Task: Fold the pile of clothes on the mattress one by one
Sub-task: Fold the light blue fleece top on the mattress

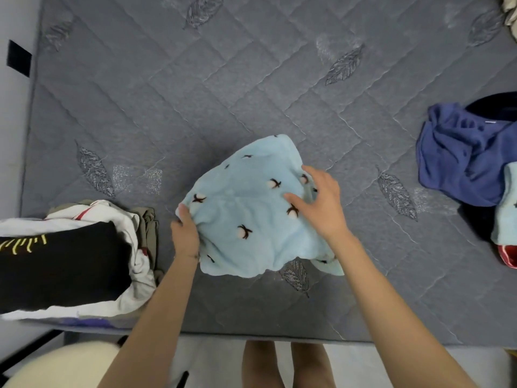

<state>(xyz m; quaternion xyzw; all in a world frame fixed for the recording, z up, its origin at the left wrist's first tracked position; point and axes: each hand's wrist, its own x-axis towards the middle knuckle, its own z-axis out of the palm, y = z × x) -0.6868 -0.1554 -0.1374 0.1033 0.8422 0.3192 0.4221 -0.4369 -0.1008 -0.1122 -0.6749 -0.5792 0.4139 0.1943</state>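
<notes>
Stack [70,261]: folded, parked far left, out of the way.
Left hand [184,233]: gripping the fleece's left edge, anchoring it.
Fleece [246,219]: centre of the mattress [223,79], looks part-folded.
Right hand [321,203]: fingers spread, pressing it flat.
Pile [461,158]: right, waiting.

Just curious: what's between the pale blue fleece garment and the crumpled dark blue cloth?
Only bare grey quilted mattress with one stitched leaf motif, per the head view.
</notes>
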